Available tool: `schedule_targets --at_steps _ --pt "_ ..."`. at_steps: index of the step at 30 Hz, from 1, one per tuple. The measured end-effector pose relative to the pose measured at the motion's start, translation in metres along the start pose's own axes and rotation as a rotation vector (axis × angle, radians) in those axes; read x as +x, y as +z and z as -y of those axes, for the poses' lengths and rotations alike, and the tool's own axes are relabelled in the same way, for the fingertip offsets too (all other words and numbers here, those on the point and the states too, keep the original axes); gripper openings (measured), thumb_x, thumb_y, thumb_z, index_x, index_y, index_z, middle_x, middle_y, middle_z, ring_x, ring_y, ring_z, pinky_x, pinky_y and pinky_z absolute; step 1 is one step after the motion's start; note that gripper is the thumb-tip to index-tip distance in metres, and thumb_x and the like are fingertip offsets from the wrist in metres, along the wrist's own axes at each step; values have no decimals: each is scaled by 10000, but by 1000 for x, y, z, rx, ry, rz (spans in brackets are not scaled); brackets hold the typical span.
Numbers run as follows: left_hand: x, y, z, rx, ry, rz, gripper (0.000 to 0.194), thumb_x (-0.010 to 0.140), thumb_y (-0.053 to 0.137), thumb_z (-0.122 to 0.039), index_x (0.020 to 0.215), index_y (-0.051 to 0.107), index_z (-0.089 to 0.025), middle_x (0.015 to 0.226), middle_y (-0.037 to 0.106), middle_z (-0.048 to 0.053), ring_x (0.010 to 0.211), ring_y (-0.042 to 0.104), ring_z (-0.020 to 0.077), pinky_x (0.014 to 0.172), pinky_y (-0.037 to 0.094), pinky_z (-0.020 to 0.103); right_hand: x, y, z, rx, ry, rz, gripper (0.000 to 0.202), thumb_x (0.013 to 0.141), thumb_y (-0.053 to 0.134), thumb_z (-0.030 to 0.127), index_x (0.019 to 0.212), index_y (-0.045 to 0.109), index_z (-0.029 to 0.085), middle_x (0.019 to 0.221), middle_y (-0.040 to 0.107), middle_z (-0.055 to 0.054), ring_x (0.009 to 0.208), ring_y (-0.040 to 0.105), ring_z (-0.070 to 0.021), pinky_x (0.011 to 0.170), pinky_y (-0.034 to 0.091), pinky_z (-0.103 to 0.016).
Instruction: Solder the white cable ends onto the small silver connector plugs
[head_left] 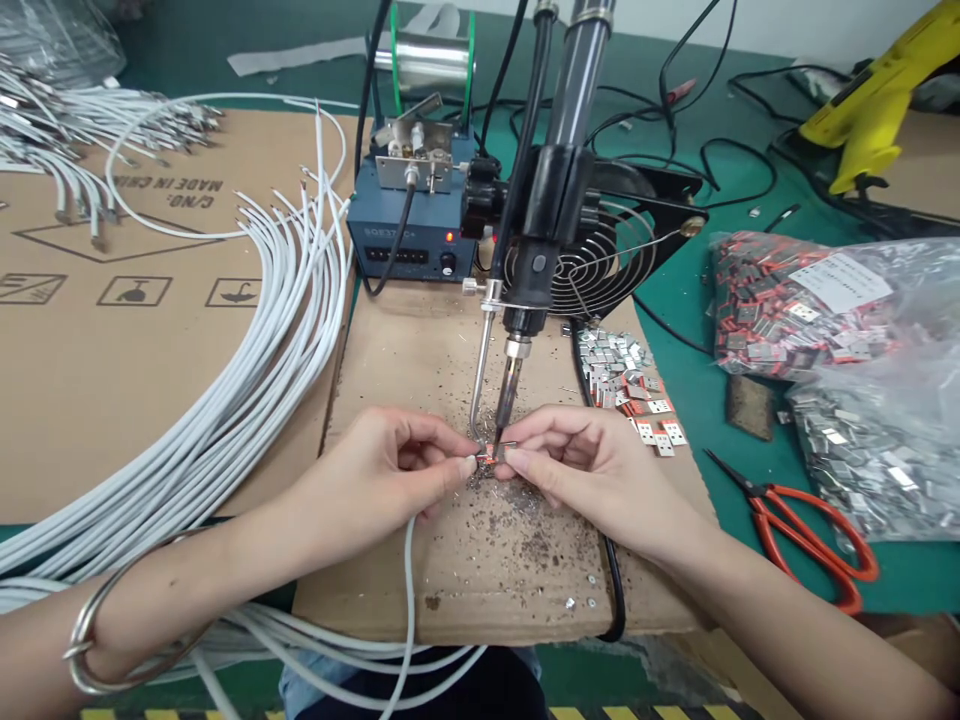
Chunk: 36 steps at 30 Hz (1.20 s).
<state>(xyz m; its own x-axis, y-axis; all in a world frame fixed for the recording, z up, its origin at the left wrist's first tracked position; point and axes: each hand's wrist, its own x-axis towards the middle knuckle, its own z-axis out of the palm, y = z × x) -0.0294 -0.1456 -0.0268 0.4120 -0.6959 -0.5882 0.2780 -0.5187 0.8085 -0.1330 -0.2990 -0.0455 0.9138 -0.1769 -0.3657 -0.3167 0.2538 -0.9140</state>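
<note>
- Left of centre, our left hand (397,465), thumb and forefinger closed, grips a round white cable (409,590).
- Centre, a small orange-and-silver metal connector (490,454) meets the black soldering iron (534,275); soldering seems underway, calling next for steadiness.
- Right of centre, our right hand (589,460) pinches the connector.

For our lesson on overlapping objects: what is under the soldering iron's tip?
A small orange-marked part, between the left hand and right hand, above speck-strewn cardboard. Fingers and the iron's tip cover some of it; it hides the cardboard directly beneath.
</note>
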Motion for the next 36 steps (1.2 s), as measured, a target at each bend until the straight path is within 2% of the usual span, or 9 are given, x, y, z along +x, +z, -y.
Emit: schedule_targets --at_steps 10,19,26,36 --pt "-1 0 2 4 80 23 129 725 632 -244 720 659 -118 497 529 -42 451 482 67 455 390 162 0 -3 0 -24 -53 35 54 705 689 136 745 656 147 644 694 -21 483 563 -64 404 388 -153" --pt "-1 1 0 -10 34 -1 96 726 631 -173 658 662 -114 468 533 -54 440 477 48 448 382 128 1 0 0 -69 -47 1 72 681 679 130 734 635 147 607 666 -12 454 532 -61 381 357 -161" --pt "-2 3 -1 -23 56 -21 103 733 614 -132 653 677 -112 432 533 -57 412 459 39 410 361 107 0 1 1 -73 -25 -6 75 676 684 141 733 635 138 606 664 -14 451 521 -59 380 352 -161" --pt "-2 0 1 -81 57 -17 96 697 663 -196 662 659 -106 493 547 -47 430 500 46 437 416 128 0 0 2 7 -13 33 66 686 689 113 733 649 136 610 682 -8 453 526 -41 389 353 -136"
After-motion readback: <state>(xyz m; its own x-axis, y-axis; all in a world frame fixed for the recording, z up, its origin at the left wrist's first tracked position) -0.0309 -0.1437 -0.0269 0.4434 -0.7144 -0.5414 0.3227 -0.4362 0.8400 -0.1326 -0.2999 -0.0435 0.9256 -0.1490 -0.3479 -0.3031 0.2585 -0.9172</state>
